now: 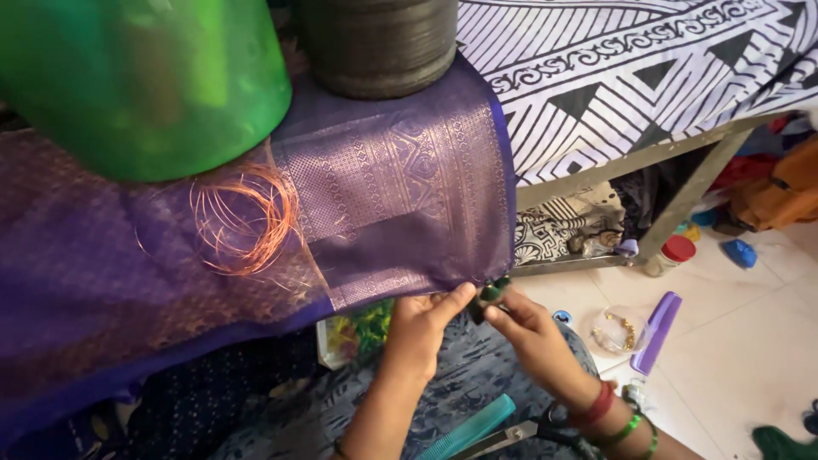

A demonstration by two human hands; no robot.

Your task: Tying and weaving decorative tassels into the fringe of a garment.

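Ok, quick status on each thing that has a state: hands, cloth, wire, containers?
left hand: pinching purple cloth edge
right hand: pinching dark green tassel
purple cloth: spread flat, weighted
copper wire: loose coil on cloth
red-lidded jar: closed, upright
clear bowl: open, holding beads
scissors: closed

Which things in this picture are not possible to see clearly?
Head view:
- Dark green tassel: mostly hidden by the fingers of the left hand and right hand.
- Green tub: cut off by the top edge.
- Scissors: partly hidden under the right wrist.
- Small clear bowl: contents too small to tell.
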